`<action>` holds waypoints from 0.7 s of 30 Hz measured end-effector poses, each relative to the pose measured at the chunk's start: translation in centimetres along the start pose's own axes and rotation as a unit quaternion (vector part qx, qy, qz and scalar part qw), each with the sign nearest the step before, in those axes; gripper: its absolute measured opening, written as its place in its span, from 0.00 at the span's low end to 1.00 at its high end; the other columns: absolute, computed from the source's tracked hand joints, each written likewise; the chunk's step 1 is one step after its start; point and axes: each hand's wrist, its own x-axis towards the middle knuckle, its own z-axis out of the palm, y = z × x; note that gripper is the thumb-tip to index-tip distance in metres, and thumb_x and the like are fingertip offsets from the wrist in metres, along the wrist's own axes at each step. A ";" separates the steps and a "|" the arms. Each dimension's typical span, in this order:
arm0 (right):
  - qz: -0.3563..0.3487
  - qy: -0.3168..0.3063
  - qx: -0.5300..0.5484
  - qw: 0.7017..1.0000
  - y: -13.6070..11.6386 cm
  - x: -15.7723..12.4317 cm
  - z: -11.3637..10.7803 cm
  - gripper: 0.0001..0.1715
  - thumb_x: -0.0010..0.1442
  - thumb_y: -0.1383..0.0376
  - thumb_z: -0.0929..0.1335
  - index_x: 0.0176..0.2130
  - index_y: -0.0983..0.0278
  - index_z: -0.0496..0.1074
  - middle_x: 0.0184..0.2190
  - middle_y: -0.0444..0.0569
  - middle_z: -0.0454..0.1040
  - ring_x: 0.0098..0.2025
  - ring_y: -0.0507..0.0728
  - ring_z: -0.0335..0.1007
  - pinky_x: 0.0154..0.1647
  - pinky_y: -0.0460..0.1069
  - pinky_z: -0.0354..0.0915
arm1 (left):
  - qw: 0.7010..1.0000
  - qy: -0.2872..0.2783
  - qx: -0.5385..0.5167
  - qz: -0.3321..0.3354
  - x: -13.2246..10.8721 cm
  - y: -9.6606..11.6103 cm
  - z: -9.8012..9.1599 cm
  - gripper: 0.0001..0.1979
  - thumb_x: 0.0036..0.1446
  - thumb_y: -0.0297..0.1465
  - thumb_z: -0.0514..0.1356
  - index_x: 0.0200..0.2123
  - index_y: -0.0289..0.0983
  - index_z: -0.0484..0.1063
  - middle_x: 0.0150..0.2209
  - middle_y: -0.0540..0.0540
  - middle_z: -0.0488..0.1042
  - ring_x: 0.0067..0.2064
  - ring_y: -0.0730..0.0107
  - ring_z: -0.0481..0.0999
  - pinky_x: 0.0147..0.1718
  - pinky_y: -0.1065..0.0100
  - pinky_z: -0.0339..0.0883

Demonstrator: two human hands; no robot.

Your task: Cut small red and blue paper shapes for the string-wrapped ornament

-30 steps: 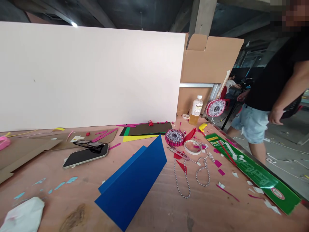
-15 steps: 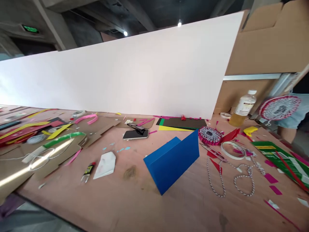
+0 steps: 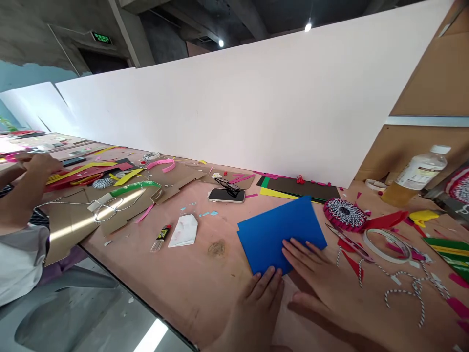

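Note:
A blue folded card (image 3: 274, 227) lies nearly flat on the table, its two layers slightly out of line at the left edge. My right hand (image 3: 315, 274) rests on its lower right part with the fingers stretched out and a little apart. Against the bottom edge lies my left hand (image 3: 260, 303), fingertips on the card and fingers extended; its thumb is hidden. Right of the card are a pair of scissors (image 3: 350, 243), a roll of white tape (image 3: 366, 239) and a magenta disc with a black-and-white centre (image 3: 344, 214).
Behind the card are a phone (image 3: 226, 196) with glasses and coloured sheets (image 3: 293, 188). A glue tube (image 3: 161, 238) and white paper (image 3: 184, 231) lie left. Striped cord (image 3: 417, 288) and a bottle (image 3: 414, 176) are right. Another person's arm (image 3: 25, 190) reaches in far left.
The blue card stood folded open like a tent; now it is pressed nearly flat. Both my hands have come into view onto it. The view has turned left, showing another person's arm.

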 end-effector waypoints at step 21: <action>0.102 -0.074 0.013 0.992 3.5 -1.6 0.3 0.36 0.62 0.47 0.56 0.64 0.54 0.44 0.64 0.45 0.49 0.64 0.64 0.47 0.60 0.65 0.50 | 0.986 0.087 0.125 -0.070 -0.8 1.5 3.3 0.19 0.59 0.27 0.48 0.51 0.36 0.69 0.52 0.50 0.71 0.51 0.70 0.71 0.43 0.70 0.66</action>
